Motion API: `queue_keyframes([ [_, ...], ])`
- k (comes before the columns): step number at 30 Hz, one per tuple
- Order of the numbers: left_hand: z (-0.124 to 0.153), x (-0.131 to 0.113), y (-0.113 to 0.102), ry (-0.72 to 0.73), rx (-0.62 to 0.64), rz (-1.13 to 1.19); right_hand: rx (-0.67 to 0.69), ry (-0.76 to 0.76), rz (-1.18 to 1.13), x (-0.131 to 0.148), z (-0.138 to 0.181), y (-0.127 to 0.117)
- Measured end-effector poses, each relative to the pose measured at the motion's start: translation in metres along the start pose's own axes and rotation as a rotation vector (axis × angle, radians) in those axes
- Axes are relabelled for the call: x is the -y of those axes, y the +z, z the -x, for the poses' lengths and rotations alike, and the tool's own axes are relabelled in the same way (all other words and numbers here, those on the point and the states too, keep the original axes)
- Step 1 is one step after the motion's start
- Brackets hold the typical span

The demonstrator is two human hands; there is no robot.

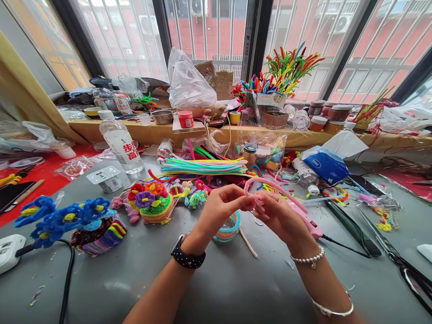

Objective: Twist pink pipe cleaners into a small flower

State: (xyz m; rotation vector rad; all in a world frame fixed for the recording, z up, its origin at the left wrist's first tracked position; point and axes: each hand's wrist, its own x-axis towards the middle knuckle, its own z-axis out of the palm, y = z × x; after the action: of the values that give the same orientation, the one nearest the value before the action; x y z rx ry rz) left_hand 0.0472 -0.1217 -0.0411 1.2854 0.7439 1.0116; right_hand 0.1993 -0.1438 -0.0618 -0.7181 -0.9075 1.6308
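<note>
Between the fingertips of both hands is a pink pipe cleaner (266,181), its long end arching over to the right. My left hand (221,202), with a dark watch on the wrist, pinches it from the left. Fingers of my right hand (281,213) close on it from the other side; the folded part at the fingertips is partly hidden. Just below the hands stands a small round cup wrapped in blue, yellow and orange pipe cleaners (227,235). Behind my right hand lies a pink glue gun (308,223), partly covered. A pale stick (249,244) rests beside the cup.
Blue pipe-cleaner flowers in a striped pot (101,234) and a flowered round piece (155,209) sit left. A pipe-cleaner bundle (204,166) lies behind the hands, near a clear bottle (123,146). Right are a blue tissue pack (326,164) and large scissors (393,252).
</note>
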Motion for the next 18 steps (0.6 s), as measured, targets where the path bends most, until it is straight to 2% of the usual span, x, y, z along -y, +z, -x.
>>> queue_keyframes([
  [5,0.001,-0.003,0.0,0.006,0.021,0.008,-0.035,0.075,-0.081,-0.003,0.0,-0.003],
  [9,0.001,-0.001,0.0,0.021,-0.003,0.017,-0.056,0.053,-0.059,-0.002,0.0,0.001],
  [14,0.001,0.002,0.002,0.086,-0.087,0.028,-0.161,-0.144,0.067,-0.004,-0.002,0.013],
  [18,0.001,0.003,0.003,0.11,-0.131,0.014,-0.275,-0.315,0.244,-0.007,-0.002,0.013],
])
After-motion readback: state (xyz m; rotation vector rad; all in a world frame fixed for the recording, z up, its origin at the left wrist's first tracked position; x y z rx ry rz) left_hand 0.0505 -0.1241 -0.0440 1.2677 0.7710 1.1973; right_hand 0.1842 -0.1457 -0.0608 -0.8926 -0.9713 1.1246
